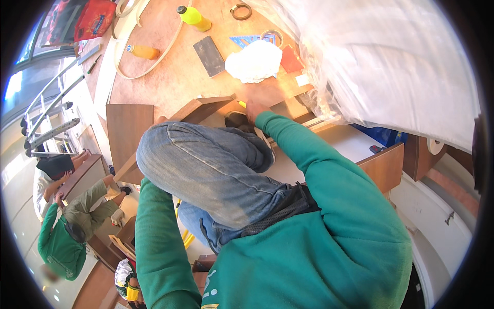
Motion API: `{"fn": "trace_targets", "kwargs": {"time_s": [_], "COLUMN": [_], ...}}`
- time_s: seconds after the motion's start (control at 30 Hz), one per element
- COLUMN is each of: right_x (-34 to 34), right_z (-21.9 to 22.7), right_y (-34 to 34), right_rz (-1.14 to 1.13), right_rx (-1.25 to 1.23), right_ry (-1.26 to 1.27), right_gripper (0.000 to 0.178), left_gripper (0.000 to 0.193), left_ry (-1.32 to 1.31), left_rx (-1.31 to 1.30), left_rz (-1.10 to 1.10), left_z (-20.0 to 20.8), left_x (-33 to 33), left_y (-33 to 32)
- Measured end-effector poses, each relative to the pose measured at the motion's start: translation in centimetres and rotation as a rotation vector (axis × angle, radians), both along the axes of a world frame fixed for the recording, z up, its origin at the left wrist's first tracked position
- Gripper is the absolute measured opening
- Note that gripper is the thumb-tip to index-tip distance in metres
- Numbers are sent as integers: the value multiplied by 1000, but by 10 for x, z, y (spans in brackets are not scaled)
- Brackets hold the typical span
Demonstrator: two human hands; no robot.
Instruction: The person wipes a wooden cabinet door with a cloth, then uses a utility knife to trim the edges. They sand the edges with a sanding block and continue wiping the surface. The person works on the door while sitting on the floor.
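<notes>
Hands [254,110] part-hidden, left behind knee [165,147]; tool [242,103] unclear

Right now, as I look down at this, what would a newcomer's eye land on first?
The bent knee in blue jeans fills the middle, with green sleeves on either side. Beyond it, a bright white bundle lies on the brown worktop, while cloudy plastic sheeting fills the upper right. Below the bundle, the right hand holds a small yellow thing.
</notes>
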State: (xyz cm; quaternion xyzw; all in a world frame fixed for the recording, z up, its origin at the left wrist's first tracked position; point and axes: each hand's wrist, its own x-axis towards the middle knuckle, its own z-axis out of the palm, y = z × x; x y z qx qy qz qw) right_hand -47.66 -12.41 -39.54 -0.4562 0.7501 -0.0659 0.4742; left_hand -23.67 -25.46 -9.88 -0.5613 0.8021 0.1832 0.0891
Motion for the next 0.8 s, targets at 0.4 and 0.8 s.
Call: {"fn": "trace_targets", "kwargs": {"time_s": [0.4,0.8], "right_x": [-14,0], "right_z": [32,19], "right_y": [31,0], "right_rz": [11,-25], "right_rx": [25,73], "right_ry": [-1,-59], "right_gripper": [34,34], "left_gripper": [26,26], "left_ry": [55,71], "left_rx": [-17,-65], "left_rz": [-15,-50], "left_z": [-3,-8], "left_x": [4,6], "left_y": [4,2]}}
